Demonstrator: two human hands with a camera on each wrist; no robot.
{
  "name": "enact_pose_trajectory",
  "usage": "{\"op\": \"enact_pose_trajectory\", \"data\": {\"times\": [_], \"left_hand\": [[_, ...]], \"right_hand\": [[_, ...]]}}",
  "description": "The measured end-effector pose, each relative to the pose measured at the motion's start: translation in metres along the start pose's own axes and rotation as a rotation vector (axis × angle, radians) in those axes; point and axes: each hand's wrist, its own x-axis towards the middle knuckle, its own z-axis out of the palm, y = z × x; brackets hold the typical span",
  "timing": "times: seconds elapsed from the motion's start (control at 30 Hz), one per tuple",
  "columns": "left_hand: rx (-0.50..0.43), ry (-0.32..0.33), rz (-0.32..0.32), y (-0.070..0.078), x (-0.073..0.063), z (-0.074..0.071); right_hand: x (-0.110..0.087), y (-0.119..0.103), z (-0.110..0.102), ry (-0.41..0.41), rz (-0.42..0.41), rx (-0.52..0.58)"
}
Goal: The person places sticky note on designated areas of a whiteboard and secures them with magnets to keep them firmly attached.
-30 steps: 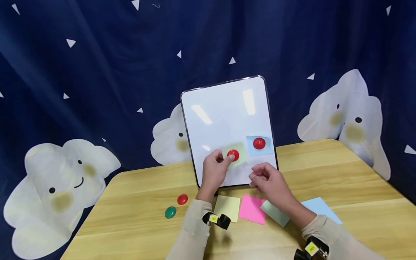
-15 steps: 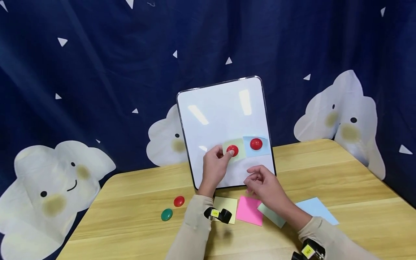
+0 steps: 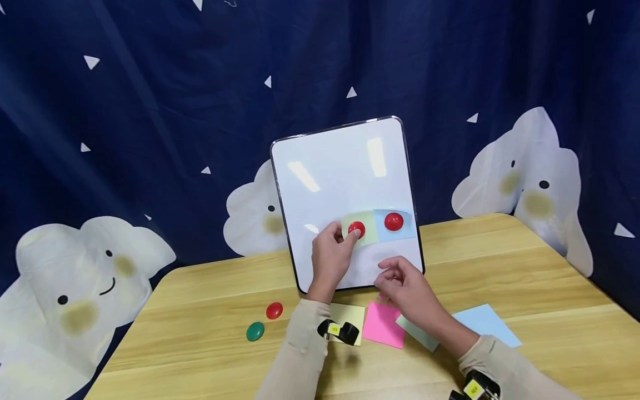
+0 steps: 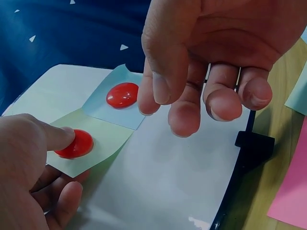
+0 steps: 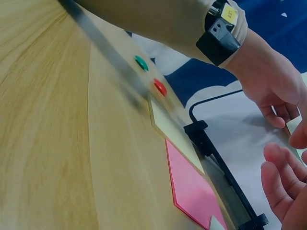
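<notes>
A whiteboard (image 3: pixel 330 178) with a dark rim leans upright on the table. My left hand (image 3: pixel 331 253) pinches a light green sticky note (image 3: pixel 369 226) against its lower part, thumb on a round red magnet (image 4: pixel 76 144), other fingers behind the paper. The note's right edge meets a light blue sticky note (image 3: pixel 381 233), held by another red magnet (image 3: pixel 393 221). My right hand (image 3: pixel 407 283) hovers before the board's lower right, fingers loosely bent, holding nothing. In the left wrist view that right hand (image 4: pixel 211 52) partly covers the blue note.
On the wooden table (image 3: pixel 210 355) lie yellow (image 3: pixel 356 314), pink (image 3: pixel 384 328), green (image 3: pixel 417 333) and blue sticky note pads (image 3: pixel 487 324). A red magnet (image 3: pixel 274 310) and a green magnet (image 3: pixel 255 331) lie left. A dark blue curtain (image 3: pixel 175 111) hangs behind.
My left hand has shifted the green note and its magnet slightly up and right, so its edge now meets the blue note. It sits more level. My right hand has barely moved.
</notes>
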Motion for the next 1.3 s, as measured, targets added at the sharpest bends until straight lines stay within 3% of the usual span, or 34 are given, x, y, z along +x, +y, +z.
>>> {"op": "enact_pose_trajectory", "data": {"times": [0.3, 0.67, 0.8, 1.07, 1.3], "left_hand": [[0.088, 0.048, 0.057, 0.0, -0.001, 0.0], [0.15, 0.134, 0.181, -0.004, -0.004, 0.007], [0.177, 0.14, 0.183, -0.003, -0.004, 0.009], [0.249, 0.182, 0.126, -0.003, -0.004, 0.01], [0.323, 0.219, 0.182, -0.004, -0.005, 0.01]], "right_hand": [[-0.001, 0.004, 0.003, -0.003, -0.036, -0.025], [-0.002, 0.004, 0.004, -0.007, -0.042, -0.066], [-0.002, 0.004, 0.003, -0.007, -0.052, -0.069], [-0.002, 0.003, 0.003, -0.011, -0.054, -0.088], [-0.001, 0.005, 0.004, -0.015, -0.058, -0.086]]}}
